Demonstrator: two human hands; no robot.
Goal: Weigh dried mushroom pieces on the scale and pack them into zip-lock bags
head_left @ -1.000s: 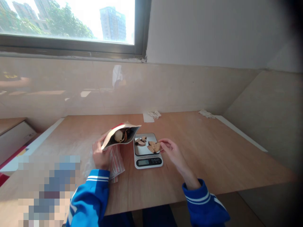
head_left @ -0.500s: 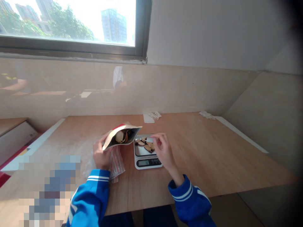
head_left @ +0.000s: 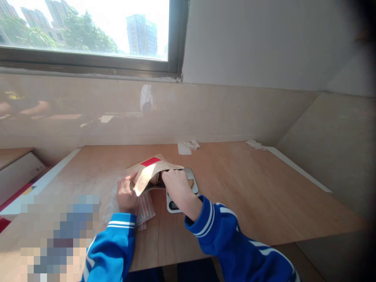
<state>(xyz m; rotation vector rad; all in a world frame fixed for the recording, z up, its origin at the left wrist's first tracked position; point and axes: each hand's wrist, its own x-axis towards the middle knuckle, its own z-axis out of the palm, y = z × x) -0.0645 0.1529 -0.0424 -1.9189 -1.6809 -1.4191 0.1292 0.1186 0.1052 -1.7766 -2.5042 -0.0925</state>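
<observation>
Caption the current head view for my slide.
Left hand holding a paper bag, right hand at its mouth, partly hiding a white scale.

Scale (head_left: 193, 175), plastic bags (head_left: 145, 207) on table (head_left: 249, 196)

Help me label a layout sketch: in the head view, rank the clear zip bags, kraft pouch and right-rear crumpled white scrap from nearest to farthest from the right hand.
1. Kraft pouch: directly at the right hand, whose fingertips are hidden at its mouth.
2. Clear zip bags: a little to the hand's left.
3. Crumpled white scrap: well away, at right rear.
</observation>
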